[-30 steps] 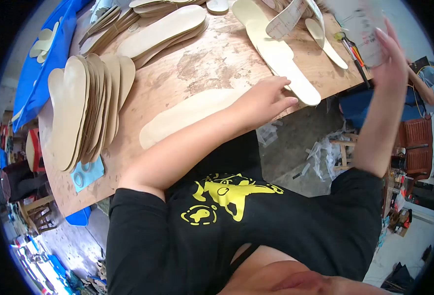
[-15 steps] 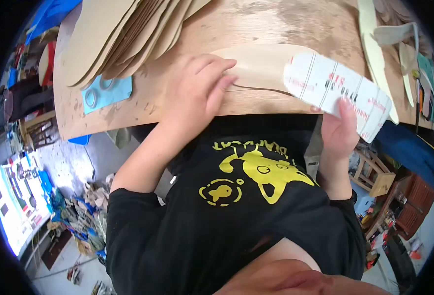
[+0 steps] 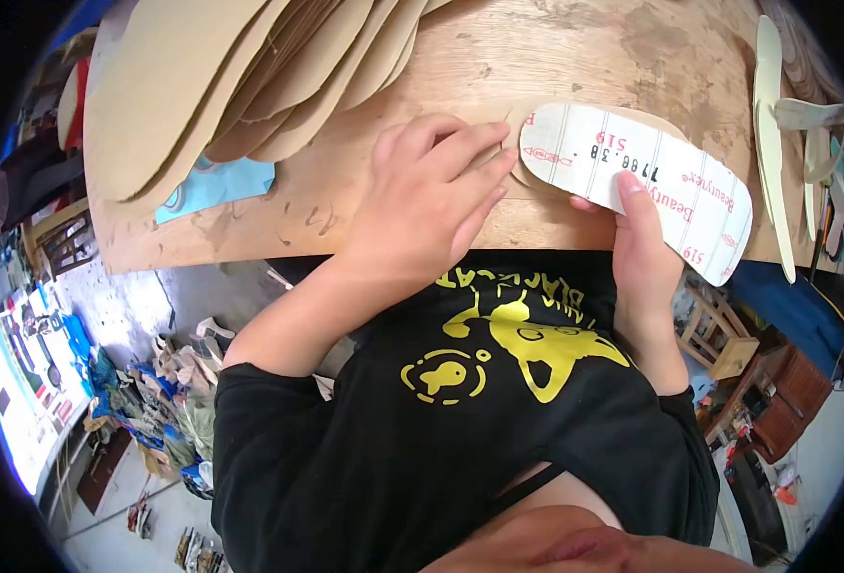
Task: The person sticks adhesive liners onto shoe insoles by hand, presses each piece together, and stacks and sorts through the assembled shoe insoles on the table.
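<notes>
My left hand (image 3: 431, 191) is closed, its fingertips together at the left end of a beige insole (image 3: 527, 116) lying near the table's front edge. My right hand (image 3: 646, 224) holds a white insole-shaped piece with red and black print (image 3: 665, 181), thumb on top and fingers underneath. The printed piece lies over much of the beige insole and hides it. Its left end is close to my left fingertips, and its right end reaches toward the table's front edge.
A large fanned stack of beige insoles (image 3: 278, 72) stands on the wooden table (image 3: 460, 67) at upper left. Beside it is a light blue sheet (image 3: 216, 191) with rings. Pale insoles (image 3: 771, 143) lie at the right; a wooden stool (image 3: 718, 334) stands below.
Since one second ago, my right hand has brought the printed piece in from the far right to over the beige insole. My left hand has moved to that insole's left end. The view has shifted.
</notes>
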### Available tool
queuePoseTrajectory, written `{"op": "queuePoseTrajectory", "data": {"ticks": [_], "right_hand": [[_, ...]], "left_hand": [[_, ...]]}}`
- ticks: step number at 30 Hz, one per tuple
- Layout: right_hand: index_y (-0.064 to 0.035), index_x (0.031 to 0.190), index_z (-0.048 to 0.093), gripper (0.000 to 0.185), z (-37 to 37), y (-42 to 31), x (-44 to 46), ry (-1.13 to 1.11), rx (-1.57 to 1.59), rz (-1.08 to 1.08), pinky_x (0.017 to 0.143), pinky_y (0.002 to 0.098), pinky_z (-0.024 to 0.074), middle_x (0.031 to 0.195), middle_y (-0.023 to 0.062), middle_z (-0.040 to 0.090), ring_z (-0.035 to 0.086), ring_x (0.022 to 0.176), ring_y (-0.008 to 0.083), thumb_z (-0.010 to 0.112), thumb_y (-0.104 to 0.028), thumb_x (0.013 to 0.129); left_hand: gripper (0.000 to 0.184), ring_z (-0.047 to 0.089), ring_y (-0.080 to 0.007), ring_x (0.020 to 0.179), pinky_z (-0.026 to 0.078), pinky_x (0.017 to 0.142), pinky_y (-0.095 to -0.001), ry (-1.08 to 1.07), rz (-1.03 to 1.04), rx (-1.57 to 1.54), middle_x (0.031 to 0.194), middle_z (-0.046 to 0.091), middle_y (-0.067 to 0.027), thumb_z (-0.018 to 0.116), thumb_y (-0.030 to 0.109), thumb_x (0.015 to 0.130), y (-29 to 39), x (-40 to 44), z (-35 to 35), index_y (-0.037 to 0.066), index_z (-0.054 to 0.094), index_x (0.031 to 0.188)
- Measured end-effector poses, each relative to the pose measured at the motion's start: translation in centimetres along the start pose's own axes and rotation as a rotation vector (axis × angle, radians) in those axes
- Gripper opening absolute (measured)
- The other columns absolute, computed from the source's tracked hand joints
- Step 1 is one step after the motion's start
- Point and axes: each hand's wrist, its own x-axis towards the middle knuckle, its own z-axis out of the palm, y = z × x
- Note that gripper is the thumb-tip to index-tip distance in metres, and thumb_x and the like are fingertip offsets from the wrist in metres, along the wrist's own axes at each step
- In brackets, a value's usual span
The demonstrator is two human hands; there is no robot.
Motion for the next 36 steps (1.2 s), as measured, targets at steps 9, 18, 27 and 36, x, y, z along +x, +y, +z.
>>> {"op": "queuePoseTrajectory", "data": {"ticks": [9, 18, 27, 36], "right_hand": [[0.0042, 0.118, 0.063, 0.027, -0.3, -0.2, 0.3, -0.015, -0.023, 0.046, 0.082, 0.032, 0.0555, 0.106, 0.0133, 0.071, 0.069, 0.089, 0.0217, 0.057, -0.013, 0.098], [0.0018, 0.112, 0.066, 0.021, -0.4, -0.8, 0.3, -0.061, -0.134, 0.059, 0.081, 0.028, 0.0524, 0.098, 0.0092, 0.072, 0.067, 0.086, 0.0165, 0.056, -0.009, 0.097], [0.0033, 0.131, 0.051, 0.041, -8.2, -1.7, -1.5, -0.084, 0.095, 0.056, 0.072, 0.0286, 0.057, 0.106, 0.0131, 0.068, 0.068, 0.08, 0.0177, 0.061, -0.012, 0.094], [0.0005, 0.141, 0.027, 0.059, -14.8, -2.9, -2.6, 0.214, 0.045, 0.178, 0.058, 0.0208, 0.0501, 0.08, 0.0084, 0.063, 0.063, 0.066, 0.0114, 0.061, -0.002, 0.092]], "left_hand": [[0.029, 0.054, -0.0288, 0.106, 0.041, 0.096, -0.0414, -0.04, 0.007, 0.011, 0.12, 0.064, -0.0048, 0.073, 0.015, 0.082, -0.2, 0.7, -0.6, 0.009, 0.072, 0.11], [0.068, 0.055, -0.0352, 0.111, 0.045, 0.095, -0.042, 0.018, 0.076, -0.133, 0.122, 0.06, -0.0151, 0.081, 0.02, 0.073, 1.3, 5.2, -0.9, 0.008, 0.055, 0.135], [0.065, 0.059, -0.034, 0.108, 0.048, 0.093, -0.0392, -0.297, -0.018, 0.039, 0.121, 0.061, -0.0162, 0.079, 0.011, 0.073, 4.0, 7.7, -0.7, 0.002, 0.055, 0.133], [0.067, 0.061, -0.0289, 0.105, 0.05, 0.091, -0.0353, -0.376, -0.083, 0.168, 0.121, 0.062, -0.015, 0.083, 0.009, 0.068, 5.3, 8.7, -0.4, 0.002, 0.06, 0.131]]}}
